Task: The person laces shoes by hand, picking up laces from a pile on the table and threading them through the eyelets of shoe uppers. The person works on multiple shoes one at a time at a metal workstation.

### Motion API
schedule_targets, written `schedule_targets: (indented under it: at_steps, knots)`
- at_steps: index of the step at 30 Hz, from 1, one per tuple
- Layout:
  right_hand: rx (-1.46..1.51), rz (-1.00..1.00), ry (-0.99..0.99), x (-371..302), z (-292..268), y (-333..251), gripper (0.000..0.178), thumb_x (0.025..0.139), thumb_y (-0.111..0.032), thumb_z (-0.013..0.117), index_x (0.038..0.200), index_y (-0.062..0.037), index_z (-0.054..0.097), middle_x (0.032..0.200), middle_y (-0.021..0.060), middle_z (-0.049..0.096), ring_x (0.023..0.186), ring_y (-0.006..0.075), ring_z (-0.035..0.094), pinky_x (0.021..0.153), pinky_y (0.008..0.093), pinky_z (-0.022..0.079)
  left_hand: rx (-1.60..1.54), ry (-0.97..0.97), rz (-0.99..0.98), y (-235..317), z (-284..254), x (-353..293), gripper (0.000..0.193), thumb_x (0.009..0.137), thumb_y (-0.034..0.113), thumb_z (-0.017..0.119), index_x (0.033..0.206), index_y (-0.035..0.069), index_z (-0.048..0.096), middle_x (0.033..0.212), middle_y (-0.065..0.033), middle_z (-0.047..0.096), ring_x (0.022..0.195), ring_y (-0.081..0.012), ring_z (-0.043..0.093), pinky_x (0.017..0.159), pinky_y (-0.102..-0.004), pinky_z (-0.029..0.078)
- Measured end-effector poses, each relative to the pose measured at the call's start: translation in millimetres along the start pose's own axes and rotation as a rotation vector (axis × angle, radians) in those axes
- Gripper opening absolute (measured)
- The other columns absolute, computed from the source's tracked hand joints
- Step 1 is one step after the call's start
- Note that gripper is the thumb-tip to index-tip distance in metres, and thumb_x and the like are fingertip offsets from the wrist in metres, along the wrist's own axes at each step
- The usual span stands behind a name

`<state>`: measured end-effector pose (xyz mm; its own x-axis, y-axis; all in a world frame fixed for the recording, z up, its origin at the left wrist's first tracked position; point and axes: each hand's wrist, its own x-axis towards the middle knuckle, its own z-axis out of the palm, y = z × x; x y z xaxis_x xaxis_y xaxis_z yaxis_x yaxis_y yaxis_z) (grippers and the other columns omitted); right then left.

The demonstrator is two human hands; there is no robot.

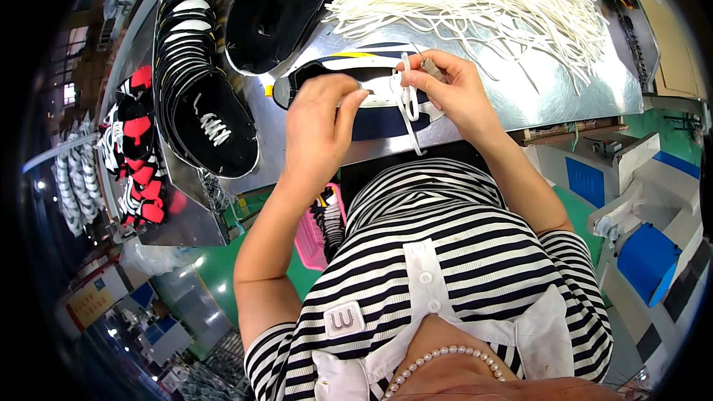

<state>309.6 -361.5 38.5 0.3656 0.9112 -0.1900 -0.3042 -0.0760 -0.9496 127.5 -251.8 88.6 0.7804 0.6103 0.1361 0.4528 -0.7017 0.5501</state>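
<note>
A navy, white and yellow shoe upper [379, 128] lies sideways on the metal table in front of me. My left hand [319, 126] is over its heel-side part, thumb stretched along the opening; the other fingers are bent, partly hidden and slightly blurred, so their grip is unclear. On the other side, my right hand [457, 93] is closed, thumb against forefinger. It pinches a white shoelace [411, 108], which hangs in loops over the upper and past the table edge. A small tool with a tan wrapped handle [431, 69] and thin metal tip also sits in those fingers.
Loose white laces [475, 0] are heaped at the back right. Nested dark shoe uppers [212, 130] form a long row at left, beside another dark stack [275, 18]. A pink basket [312, 238] stands below the table [564, 104]; red-and-black pieces [141, 148] lie farther left.
</note>
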Motion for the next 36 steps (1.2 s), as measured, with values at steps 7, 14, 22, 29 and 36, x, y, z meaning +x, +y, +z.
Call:
schedule_targets:
  at_steps: [7, 14, 22, 29, 36]
  knots:
    - [-0.270, -0.125, 0.115, 11.9, 10.9, 23.9, 0.037, 0.083, -0.017, 0.073, 0.116, -0.0039, 0.062, 0.087, 0.0106, 0.072, 0.078, 0.0175, 0.068, 0.067, 0.0293, 0.052, -0.879, -0.544, -0.850, -18.3, 13.7, 29.1, 0.065, 0.090, 0.059, 0.058, 0.104, -0.003, 0.070, 0.096, -0.0120, 0.068, 0.089, -0.0140, 0.060, 0.084, -0.0266, 0.045]
    - [-0.624, -0.167, 0.077, 4.3, 15.3, 7.6, 0.041, 0.082, -0.013, 0.075, 0.119, -0.0049, 0.058, 0.080, 0.0084, 0.069, 0.069, 0.0149, 0.063, 0.065, 0.0283, 0.049, -0.788, -0.104, -0.576, -4.0, 33.3, 6.2, 0.025, 0.092, 0.025, 0.067, 0.093, -0.001, 0.068, 0.078, -0.0044, 0.067, 0.062, -0.0084, 0.060, 0.055, -0.0227, 0.045]
    - [-0.594, -0.280, -0.059, -9.1, 11.2, -3.6, 0.035, 0.088, -0.023, 0.067, 0.111, -0.0004, 0.054, 0.083, 0.0152, 0.068, 0.081, 0.0340, 0.066, 0.073, 0.0419, 0.049, -0.771, 0.041, -0.479, 3.3, 38.5, -3.4, 0.013, 0.089, 0.013, 0.071, 0.092, 0.000, 0.069, 0.079, -0.0004, 0.068, 0.064, -0.0044, 0.059, 0.053, -0.0203, 0.044]
    - [-0.655, -0.373, -0.077, -15.2, -3.9, -12.9, 0.016, 0.089, -0.019, 0.063, 0.094, -0.0040, 0.062, 0.079, 0.0125, 0.067, 0.071, 0.0313, 0.065, 0.065, 0.0385, 0.049, -0.720, 0.046, -0.473, 7.6, 36.4, -5.5, 0.015, 0.088, 0.013, 0.072, 0.094, -0.001, 0.069, 0.080, -0.0011, 0.068, 0.066, -0.0055, 0.061, 0.057, -0.0207, 0.046]
    - [-0.880, -0.289, -0.140, -8.0, 1.0, -16.3, 0.017, 0.089, -0.019, 0.062, 0.095, -0.0032, 0.062, 0.076, 0.0145, 0.067, 0.071, 0.0325, 0.066, 0.064, 0.0415, 0.051, -0.741, 0.016, -0.396, 6.9, 38.5, -11.2, 0.013, 0.092, 0.012, 0.068, 0.094, -0.001, 0.068, 0.081, -0.0013, 0.068, 0.068, -0.0055, 0.061, 0.057, -0.0200, 0.046]
